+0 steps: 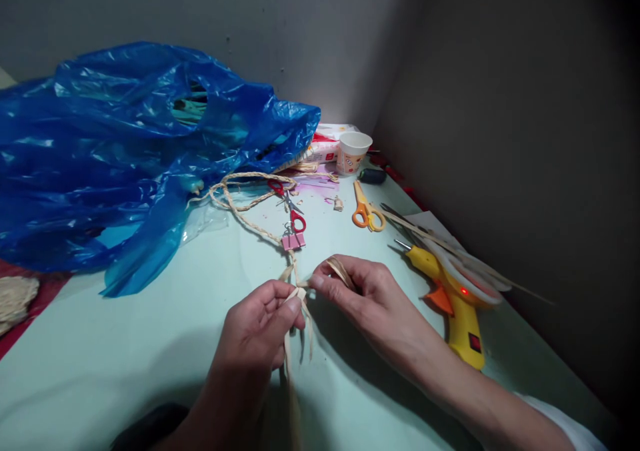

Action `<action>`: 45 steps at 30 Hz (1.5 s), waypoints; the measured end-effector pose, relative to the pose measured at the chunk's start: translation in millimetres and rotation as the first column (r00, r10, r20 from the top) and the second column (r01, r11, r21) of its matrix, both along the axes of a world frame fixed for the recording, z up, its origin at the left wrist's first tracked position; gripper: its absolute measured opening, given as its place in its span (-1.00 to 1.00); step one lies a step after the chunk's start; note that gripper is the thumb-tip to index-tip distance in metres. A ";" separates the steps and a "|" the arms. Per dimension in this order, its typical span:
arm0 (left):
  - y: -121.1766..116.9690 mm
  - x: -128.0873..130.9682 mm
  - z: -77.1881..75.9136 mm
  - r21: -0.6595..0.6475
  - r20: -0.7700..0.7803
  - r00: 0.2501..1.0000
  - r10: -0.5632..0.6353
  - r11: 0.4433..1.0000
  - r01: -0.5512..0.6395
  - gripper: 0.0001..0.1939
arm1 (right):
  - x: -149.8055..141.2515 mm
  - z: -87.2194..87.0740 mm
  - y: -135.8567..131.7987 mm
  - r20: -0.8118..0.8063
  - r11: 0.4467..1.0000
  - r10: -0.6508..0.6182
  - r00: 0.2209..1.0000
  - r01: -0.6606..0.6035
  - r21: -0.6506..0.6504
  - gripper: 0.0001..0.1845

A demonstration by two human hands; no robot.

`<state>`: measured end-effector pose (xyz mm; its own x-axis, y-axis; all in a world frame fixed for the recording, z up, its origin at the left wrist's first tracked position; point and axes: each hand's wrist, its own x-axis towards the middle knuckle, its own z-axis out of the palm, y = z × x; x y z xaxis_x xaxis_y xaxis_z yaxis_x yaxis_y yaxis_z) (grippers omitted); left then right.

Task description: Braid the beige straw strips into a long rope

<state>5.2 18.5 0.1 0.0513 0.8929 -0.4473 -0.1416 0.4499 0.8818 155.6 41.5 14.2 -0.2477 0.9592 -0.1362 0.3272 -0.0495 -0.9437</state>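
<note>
A pale braided cord (250, 223) curves across the table, and a pink binder clip (293, 240) grips it near its working end. Below the clip the braid splits into loose flat fibre strands (290, 371), some hanging toward me. My left hand (260, 324) pinches strands between thumb and fingers. Just to the right, my right hand (365, 291) is closed on another strand, which loops up over its fingers. Small red-handled scissors (299, 222) lie directly behind the clip, partly against it.
A large blue plastic bag (125, 144) covers the left back. Behind the hands stand a paper cup (354, 152) and orange-yellow scissors (367, 211). At right, a yellow glue gun (463, 318) with a lit red light lies beside a white roll (475, 281). Walls rise behind and at right.
</note>
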 end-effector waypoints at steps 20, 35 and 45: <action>-0.2 2.1 1.1 -0.059 0.052 0.997 0.054 0.997 -0.051 -0.76 | -4.6 3.2 -14.9 -0.100 0.960 0.156 0.983 -0.174 -0.218 -0.73; 1.2 -2.9 -1.0 -0.132 0.140 0.990 0.011 0.991 0.008 -0.73 | -1.1 0.3 -19.1 0.217 0.991 0.130 0.968 -0.128 -0.021 -0.71; 1.2 -1.1 2.9 -0.136 0.101 0.995 0.022 0.991 -0.008 -0.74 | 3.1 1.3 -14.8 0.250 0.992 0.127 0.960 -0.122 -0.037 -0.75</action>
<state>4.1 19.7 3.0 0.0896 0.8258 -0.5568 -0.2351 0.5608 0.7939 158.7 26.8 15.5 -0.3199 0.9192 -0.2297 0.5588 -0.0127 -0.8292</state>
